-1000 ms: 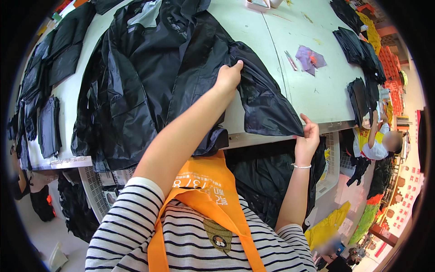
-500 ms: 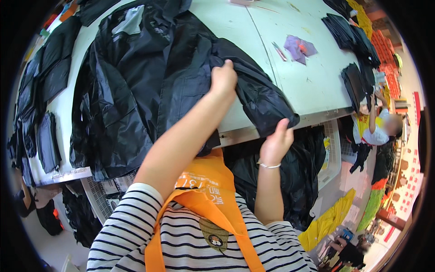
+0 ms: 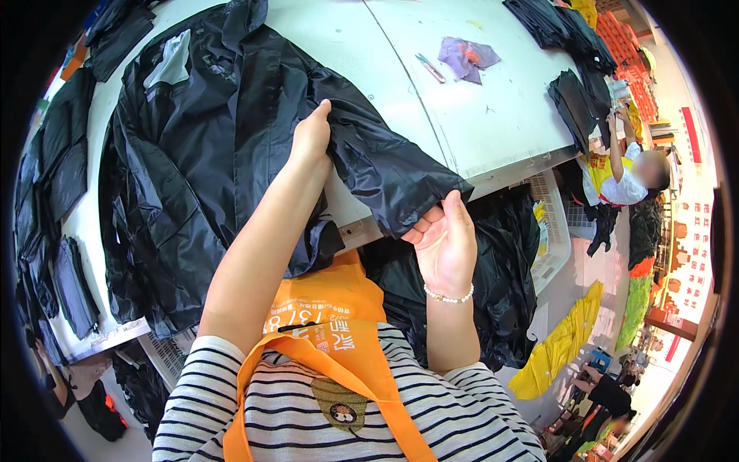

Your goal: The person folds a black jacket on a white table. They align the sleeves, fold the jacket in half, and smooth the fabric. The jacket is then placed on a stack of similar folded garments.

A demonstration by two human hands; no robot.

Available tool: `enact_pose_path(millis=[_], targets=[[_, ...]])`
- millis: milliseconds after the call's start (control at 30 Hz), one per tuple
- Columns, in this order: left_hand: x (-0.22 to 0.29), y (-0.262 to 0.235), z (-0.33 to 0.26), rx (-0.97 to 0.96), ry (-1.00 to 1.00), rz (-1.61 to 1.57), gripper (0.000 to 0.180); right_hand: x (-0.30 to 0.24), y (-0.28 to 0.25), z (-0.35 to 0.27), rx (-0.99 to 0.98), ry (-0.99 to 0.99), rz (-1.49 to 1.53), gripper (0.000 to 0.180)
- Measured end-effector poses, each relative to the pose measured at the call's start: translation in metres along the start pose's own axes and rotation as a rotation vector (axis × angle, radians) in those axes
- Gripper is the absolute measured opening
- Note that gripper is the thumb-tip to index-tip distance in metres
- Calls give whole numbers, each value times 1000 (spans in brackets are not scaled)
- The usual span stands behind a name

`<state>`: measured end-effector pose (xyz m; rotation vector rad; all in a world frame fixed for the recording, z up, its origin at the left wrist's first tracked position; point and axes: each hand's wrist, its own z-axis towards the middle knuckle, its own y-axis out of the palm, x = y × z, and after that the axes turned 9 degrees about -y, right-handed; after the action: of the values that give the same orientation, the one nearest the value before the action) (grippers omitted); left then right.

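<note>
A black jacket of thin shiny fabric lies spread on the white table, its collar end away from me. One sleeve stretches to the right, with its cuff over the table's front edge. My left hand is closed on the upper part of that sleeve, thumb on top. At the cuff, my right hand has its palm turned up and its fingers curled at the hem, pinching the fabric. Part of the fingertips is hidden by the cloth. Inside the collar a pale grey lining patch shows.
On the table lie small thread snips and a purple cloth scrap. Folded black garments sit at the right, more at the left. Below the edge, a white crate stands beside black garments. A co-worker is at far right.
My right hand has rolled over at the cuff, so its palm now shows. The left hand keeps its hold on the sleeve. The whole view has shifted, with the table's things appearing further left.
</note>
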<state>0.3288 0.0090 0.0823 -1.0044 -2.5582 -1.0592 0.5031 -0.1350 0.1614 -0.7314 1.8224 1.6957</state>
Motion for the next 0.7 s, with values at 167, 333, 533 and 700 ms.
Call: enact_pose_path(millis=[167, 333, 533, 700], targets=[[-4, -3, 2, -42, -75, -2, 40, 0, 17, -1, 33, 13, 17, 34], [-5, -3, -3, -62, -135, 58, 42, 5, 21, -1, -103, 12, 65, 37], [3, -4, -21, -190, -201, -38, 46, 4, 10, -11, -212, 30, -402, 61], [13, -18, -43, -247, -229, -116, 44, -43, -34, 8, -205, -421, -658, 49]])
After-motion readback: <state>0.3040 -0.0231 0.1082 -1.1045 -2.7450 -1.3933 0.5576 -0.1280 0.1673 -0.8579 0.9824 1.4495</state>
